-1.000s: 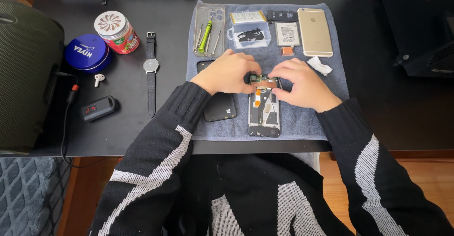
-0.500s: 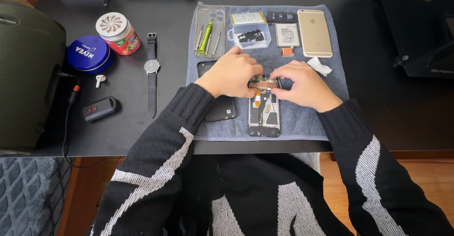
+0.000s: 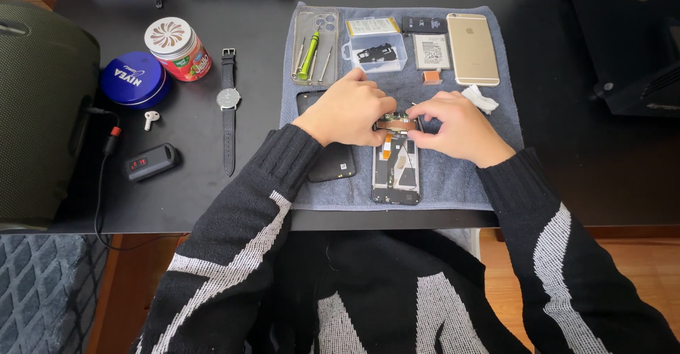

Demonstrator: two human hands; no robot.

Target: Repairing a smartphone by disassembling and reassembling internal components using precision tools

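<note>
An opened phone (image 3: 397,170) with its back off lies on a grey towel (image 3: 453,177), its insides and an orange ribbon cable showing. My left hand (image 3: 347,109) and my right hand (image 3: 457,124) meet over its top end, fingertips pinching at a small green circuit board (image 3: 397,120) there. A black back cover (image 3: 333,161) lies just left of the phone, partly under my left wrist. What exactly each fingertip holds is hidden.
On the towel's far side lie a clear case with small screwdrivers (image 3: 312,53), a clear plastic parts box (image 3: 375,53), a battery (image 3: 431,49) and a gold phone (image 3: 472,48). Left on the black desk: a wristwatch (image 3: 228,106), blue tin (image 3: 132,79), round can (image 3: 177,48), earbud (image 3: 150,119).
Both hands stay over the phone's top end with only slight finger shifts; nothing else has moved.
</note>
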